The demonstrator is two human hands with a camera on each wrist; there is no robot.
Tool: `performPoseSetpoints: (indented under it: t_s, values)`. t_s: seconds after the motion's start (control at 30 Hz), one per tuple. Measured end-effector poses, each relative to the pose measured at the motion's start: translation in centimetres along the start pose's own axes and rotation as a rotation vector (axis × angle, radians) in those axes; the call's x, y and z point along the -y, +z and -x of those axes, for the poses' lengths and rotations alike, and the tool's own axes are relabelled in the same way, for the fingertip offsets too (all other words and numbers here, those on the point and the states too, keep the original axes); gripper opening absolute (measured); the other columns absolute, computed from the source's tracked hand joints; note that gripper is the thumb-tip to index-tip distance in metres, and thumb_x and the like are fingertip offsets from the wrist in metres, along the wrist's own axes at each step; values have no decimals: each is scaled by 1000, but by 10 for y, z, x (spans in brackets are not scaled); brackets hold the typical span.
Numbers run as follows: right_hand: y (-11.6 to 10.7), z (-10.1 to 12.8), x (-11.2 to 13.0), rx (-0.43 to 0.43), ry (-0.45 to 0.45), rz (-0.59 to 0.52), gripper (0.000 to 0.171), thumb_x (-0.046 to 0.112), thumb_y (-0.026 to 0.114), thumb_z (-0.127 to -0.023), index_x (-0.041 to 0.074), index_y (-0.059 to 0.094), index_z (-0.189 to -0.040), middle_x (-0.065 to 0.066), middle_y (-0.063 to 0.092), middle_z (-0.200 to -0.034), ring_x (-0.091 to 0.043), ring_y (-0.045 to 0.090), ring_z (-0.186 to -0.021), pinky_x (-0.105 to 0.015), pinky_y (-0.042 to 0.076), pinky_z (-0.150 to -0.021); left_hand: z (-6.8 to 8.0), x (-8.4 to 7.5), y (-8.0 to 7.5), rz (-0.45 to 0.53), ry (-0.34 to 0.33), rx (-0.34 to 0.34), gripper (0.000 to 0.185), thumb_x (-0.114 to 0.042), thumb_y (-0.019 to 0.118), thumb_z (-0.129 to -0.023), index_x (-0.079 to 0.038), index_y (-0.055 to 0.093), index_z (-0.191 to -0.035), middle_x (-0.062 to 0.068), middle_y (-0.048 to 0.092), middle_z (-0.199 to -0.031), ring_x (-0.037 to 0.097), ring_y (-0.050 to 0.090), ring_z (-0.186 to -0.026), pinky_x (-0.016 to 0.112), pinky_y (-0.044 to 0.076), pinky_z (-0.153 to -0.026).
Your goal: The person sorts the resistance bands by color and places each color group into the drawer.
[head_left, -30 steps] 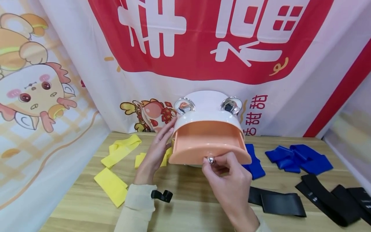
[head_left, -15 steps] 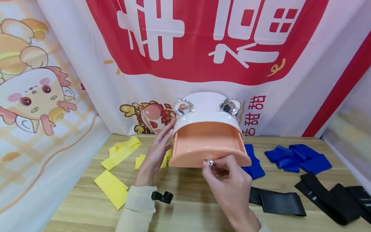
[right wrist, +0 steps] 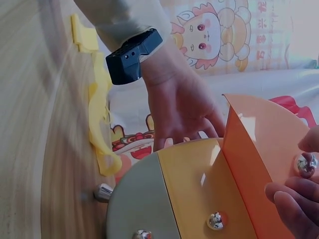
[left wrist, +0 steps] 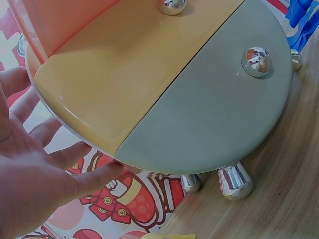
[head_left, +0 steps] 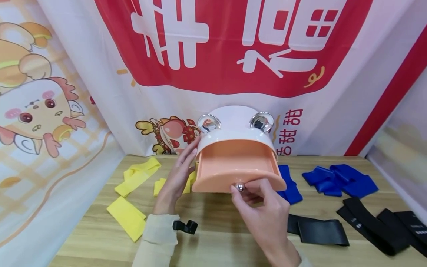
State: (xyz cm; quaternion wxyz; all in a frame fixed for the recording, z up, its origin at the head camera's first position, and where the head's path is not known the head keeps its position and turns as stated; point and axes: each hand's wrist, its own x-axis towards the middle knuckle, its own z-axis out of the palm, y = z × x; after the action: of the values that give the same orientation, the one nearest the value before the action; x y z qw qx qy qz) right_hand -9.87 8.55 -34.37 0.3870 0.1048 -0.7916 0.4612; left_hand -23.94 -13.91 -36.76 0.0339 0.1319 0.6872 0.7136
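Note:
A small white cabinet [head_left: 233,122] with two chrome ears stands at the back of the wooden table [head_left: 217,237]. Its top peach drawer [head_left: 235,167] is pulled out and looks empty. My right hand [head_left: 258,202] pinches the drawer's chrome knob [head_left: 239,187]. My left hand [head_left: 180,174] rests with straight fingers against the cabinet's left side. The left wrist view shows the yellow drawer front [left wrist: 124,79] and grey drawer front [left wrist: 214,114] below it, with my left fingers [left wrist: 75,174] touching the rim. The right wrist view shows the peach drawer [right wrist: 259,154] and my right fingertips [right wrist: 294,199] at its knob [right wrist: 305,163].
Yellow elastic bands [head_left: 133,193] lie on the table to the left of the cabinet. Blue bands [head_left: 337,181] lie to its right, black bands [head_left: 373,226] in front of them. A printed banner [head_left: 217,55] hangs behind, and cloth walls close both sides.
Almost nothing has moved. Both hands keep their places on the cabinet and knob; the view has shifted slightly.

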Motion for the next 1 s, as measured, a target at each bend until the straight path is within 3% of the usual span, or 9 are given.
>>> performPoseSetpoints:
  t_s: [0.2,0.47,0.6,0.73,0.87,0.93,1.0]
  values:
    - [-6,0,-6,-18,-46,-26,28,28,84,-75,14,64,-87,9,70,-76,1,64,-62,-17,53,-51,-1,-2,-1,4,5,-7,45,-50,48,-98,-45,43,-142,-22,34,-151,11,30,-142,56,32,-110]
    - [-17,1,-19,25,-126,-58,31,21,88,-70,13,66,-92,5,71,-76,2,64,-62,-17,53,-52,-1,0,1,8,2,-11,46,-50,48,-98,-45,42,-143,-23,33,-152,12,30,-143,55,32,-111]
    - [-35,1,-32,83,-137,-56,33,15,88,-69,14,68,-96,7,69,-76,1,62,-61,-15,51,-52,0,2,2,-4,5,-16,46,-51,47,-98,-46,41,-143,-23,33,-152,12,30,-143,55,33,-110]
    - [-66,-2,-55,144,-74,43,25,11,84,-74,16,70,-93,10,68,-75,4,59,-60,-12,50,-53,3,3,3,-39,-1,-29,45,-53,46,-98,-48,41,-142,-25,33,-151,10,30,-142,52,36,-107]
    - [-91,-12,-86,115,80,254,12,19,79,-82,16,72,-91,6,70,-73,1,60,-59,-10,48,-55,2,2,3,-57,5,-36,47,-54,45,-98,-46,40,-144,-25,34,-150,10,31,-141,53,36,-107]
    - [-99,-19,-103,154,187,371,19,31,74,-86,16,72,-96,2,71,-77,-7,63,-63,-14,49,-55,1,1,3,-59,6,-35,48,-54,45,-98,-46,39,-144,-25,34,-150,10,31,-142,54,36,-107]
    - [-104,-26,-119,262,315,479,35,45,69,-88,15,70,-104,-3,72,-84,-15,65,-71,-21,50,-57,0,1,2,-60,7,-35,48,-54,45,-97,-46,40,-144,-25,34,-150,10,31,-141,54,35,-108]
